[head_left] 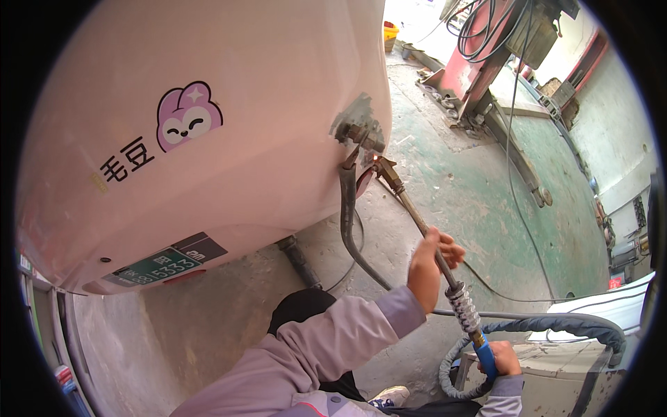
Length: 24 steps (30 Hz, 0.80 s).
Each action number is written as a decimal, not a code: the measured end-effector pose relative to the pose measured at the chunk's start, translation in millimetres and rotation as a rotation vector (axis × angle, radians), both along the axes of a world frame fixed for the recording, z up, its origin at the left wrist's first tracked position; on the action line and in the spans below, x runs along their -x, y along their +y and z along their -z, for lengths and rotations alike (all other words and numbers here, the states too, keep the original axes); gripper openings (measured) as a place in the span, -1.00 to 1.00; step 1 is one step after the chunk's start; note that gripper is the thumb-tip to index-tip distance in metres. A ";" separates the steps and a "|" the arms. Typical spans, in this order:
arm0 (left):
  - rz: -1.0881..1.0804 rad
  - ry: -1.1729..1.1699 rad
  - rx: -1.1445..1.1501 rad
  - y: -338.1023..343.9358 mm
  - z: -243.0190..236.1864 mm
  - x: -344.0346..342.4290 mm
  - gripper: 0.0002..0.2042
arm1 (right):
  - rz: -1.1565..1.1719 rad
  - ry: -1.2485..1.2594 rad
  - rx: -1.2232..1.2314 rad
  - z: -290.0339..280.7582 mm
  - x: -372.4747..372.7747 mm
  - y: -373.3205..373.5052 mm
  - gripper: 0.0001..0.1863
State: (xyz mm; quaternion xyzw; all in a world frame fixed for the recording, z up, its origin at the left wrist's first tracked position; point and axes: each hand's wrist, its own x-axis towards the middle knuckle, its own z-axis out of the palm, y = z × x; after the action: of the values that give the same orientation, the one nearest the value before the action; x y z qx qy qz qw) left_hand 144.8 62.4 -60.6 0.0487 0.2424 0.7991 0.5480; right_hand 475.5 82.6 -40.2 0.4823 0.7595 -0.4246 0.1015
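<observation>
My right hand [501,358] grips the blue handle [486,357] of a long slide-hammer dent puller. Further up its rod [417,214], my left hand [434,267] curls loosely round the shaft, above the ribbed silver sleeve [463,308]. The puller's brass-coloured head [388,172] is up by the edge of a pink car body [278,153]; whether its tip touches is hard to tell. Just above it, a grey patch bared of paint [361,115] carries a metal clamp block [360,134]. A thick black cable [347,208] hangs from that block.
A sleeved hose [570,322] loops beside a pale metal cabinet [570,368] at lower right. Thin cables cross the worn green floor [486,215]. A red lift post [479,52] with a low metal arm [517,149] stands at the back right. My shoe [390,397] shows below.
</observation>
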 end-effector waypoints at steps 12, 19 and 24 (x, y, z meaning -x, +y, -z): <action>0.040 0.000 0.069 4.4 -34.3 37.8 -0.55 | -0.109 0.017 -0.122 2.2 -4.7 -5.1 -0.80; 0.177 -0.024 0.170 -13.3 -6.7 -59.6 -0.81 | -0.060 0.022 -0.060 3.8 1.1 -3.4 -0.79; 0.206 -0.037 0.129 -9.7 15.0 -60.2 -0.79 | -0.227 0.016 -0.202 0.0 11.9 -4.1 -0.75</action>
State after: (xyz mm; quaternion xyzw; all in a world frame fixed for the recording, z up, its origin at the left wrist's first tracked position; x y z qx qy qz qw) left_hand 205.0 52.7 -75.6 0.0229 0.2768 0.7222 0.6335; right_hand 463.6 78.5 -40.2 0.3975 0.8488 -0.3357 0.0939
